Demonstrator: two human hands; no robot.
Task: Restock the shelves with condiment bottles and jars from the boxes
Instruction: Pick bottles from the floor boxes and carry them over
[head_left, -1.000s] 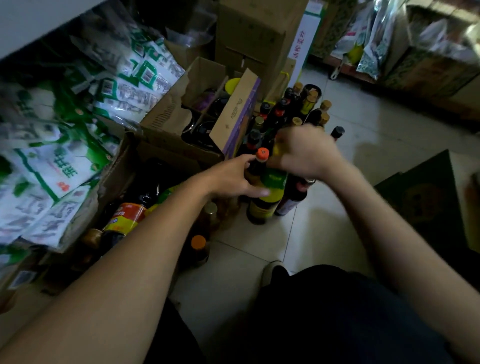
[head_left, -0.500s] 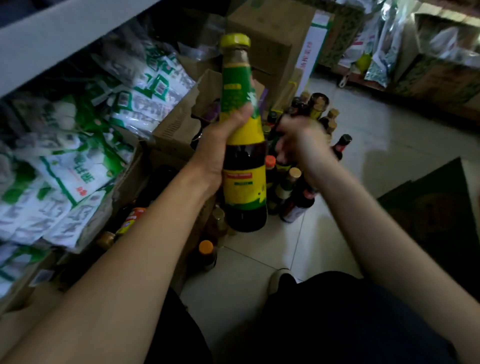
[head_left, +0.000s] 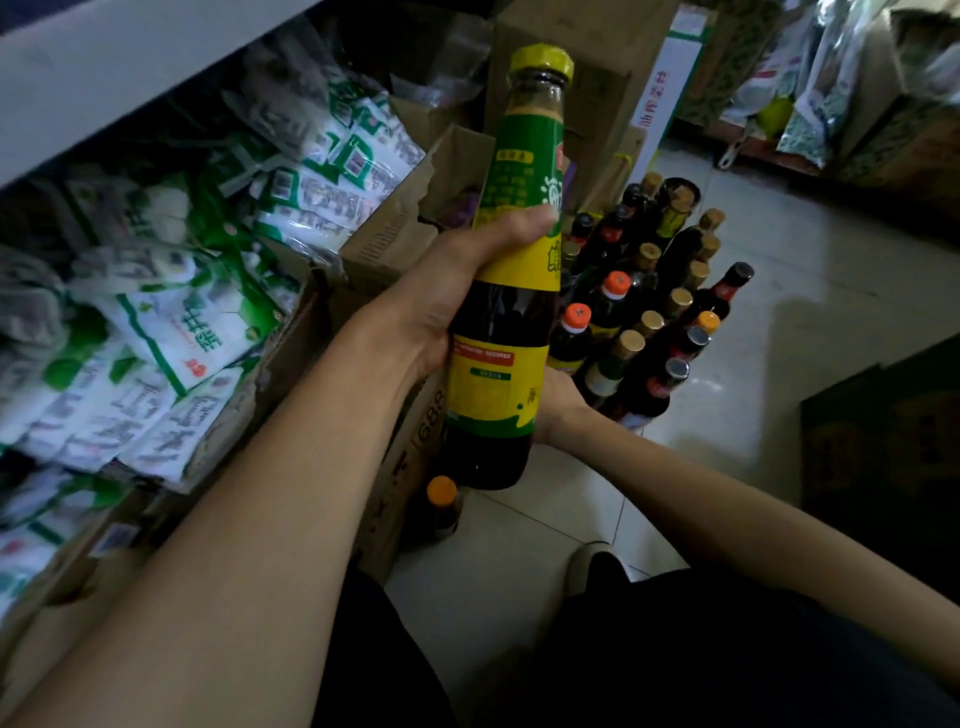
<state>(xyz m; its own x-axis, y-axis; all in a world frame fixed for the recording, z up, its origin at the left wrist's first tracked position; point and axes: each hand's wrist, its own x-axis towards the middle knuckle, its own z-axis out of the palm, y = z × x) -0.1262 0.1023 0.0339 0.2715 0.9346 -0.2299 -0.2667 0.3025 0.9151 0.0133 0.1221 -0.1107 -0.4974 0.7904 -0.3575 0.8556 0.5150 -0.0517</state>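
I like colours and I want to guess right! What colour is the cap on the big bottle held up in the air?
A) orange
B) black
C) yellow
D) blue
C: the cap on the bottle gripped by the left hand is yellow; orange and black caps are only on the floor bottles.
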